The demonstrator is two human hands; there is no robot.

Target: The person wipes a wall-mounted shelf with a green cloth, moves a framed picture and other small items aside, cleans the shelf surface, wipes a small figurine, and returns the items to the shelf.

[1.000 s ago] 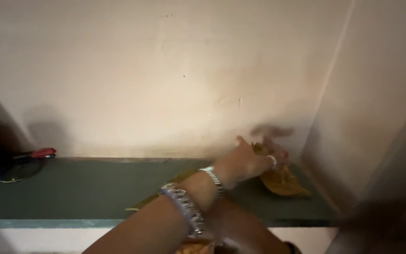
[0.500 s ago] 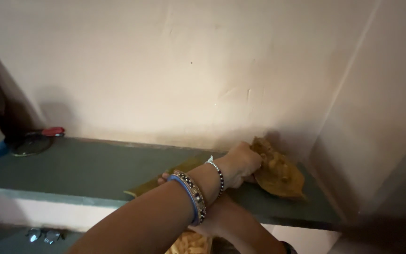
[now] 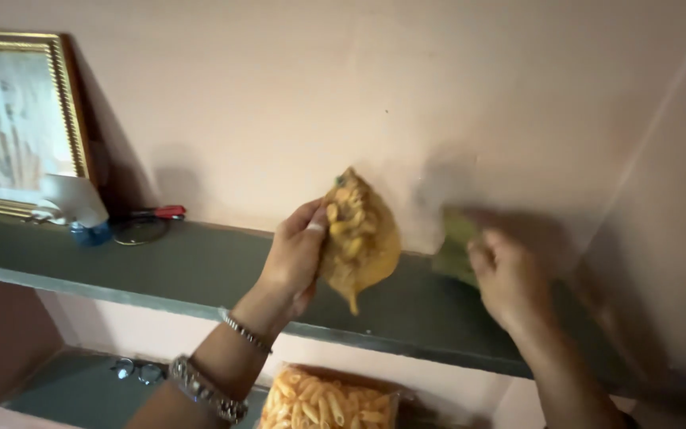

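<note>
My left hand (image 3: 295,254), with bangles on the wrist, holds a small clear bag of yellow tube-shaped snacks (image 3: 359,234) lifted just above the dark green shelf (image 3: 160,274), in front of the pale wall. My right hand (image 3: 510,282) is blurred, over the shelf's right part. Its fingers are at a green packet (image 3: 456,246) that is itself smeared. I cannot tell whether they grip it.
A gold-framed picture (image 3: 17,119) leans on the wall at far left. Beside it stand a white and blue bottle (image 3: 81,213) and red-handled scissors (image 3: 156,214). Below, a larger bag of tube snacks (image 3: 331,401) and eyeglasses (image 3: 136,369) lie on a lower shelf.
My left hand has closed on the snack bag in the shelf's right corner and lifted it up and to the left. My right hand has come up to the right. The view shifted left.
</note>
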